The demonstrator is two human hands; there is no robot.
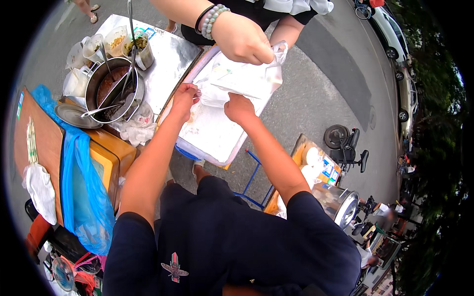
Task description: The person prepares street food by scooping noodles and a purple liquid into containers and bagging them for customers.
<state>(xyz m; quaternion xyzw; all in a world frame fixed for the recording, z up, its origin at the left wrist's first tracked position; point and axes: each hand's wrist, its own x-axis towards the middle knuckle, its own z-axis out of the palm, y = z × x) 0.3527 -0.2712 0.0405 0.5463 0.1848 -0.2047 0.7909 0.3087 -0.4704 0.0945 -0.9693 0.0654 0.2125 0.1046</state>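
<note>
My left hand (186,99) pinches thin, clear plastic (199,93) at the left side of a shallow white tray-like container (207,137). Against the near edge of white plastic wrapping (222,97) my right hand (240,108) is curled; its fingertips are hidden, so whether it grips the plastic is unclear. Across from me, another person's hand (242,40) with a bead bracelet holds up the top of a white plastic bag (273,72). Some pale contents show through that bag, too blurred to name.
A divided metal pot (89,92) with sauces and ladles stands left on a metal-topped table (168,59), near plastic containers of toppings (117,41). Blue plastic (76,177) drapes beside a wooden board (44,137). Right are a lidded steel pot (333,201) and a wheeled vehicle (342,144).
</note>
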